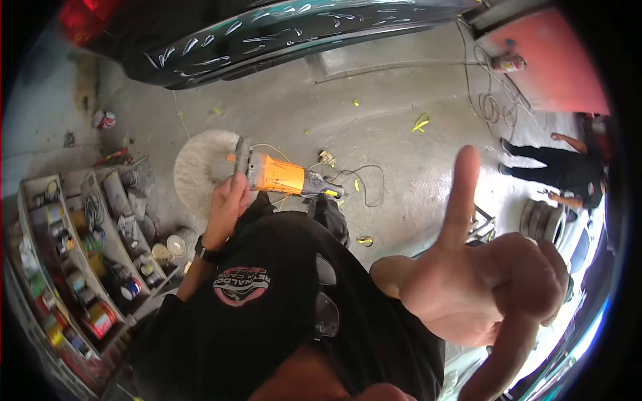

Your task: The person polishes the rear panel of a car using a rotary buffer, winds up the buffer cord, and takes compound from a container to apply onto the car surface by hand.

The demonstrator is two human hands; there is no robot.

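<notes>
A yellow power polisher (pixel 281 175) with a large round whitish fluffy pad (pixel 200 167) is in front of my body on the left. My left hand (pixel 231 197), with a dark watch at the wrist, is closed around the black handle (pixel 243 157) beside the pad. The rear end of the tool and its cord (pixel 384 187) reach to the right. My right hand (pixel 475 287) is raised close to the camera, palm showing. One finger stretches out and the others bend apart, with nothing held.
A dark car body (pixel 281 40) with whitish smears spans the top. Shelves (pixel 93 267) full of cans and tools stand left. A hose (pixel 495 100) lies coiled at the upper right. A person in dark clothes (pixel 562 164) stands right, near stacked wheels (pixel 542 219).
</notes>
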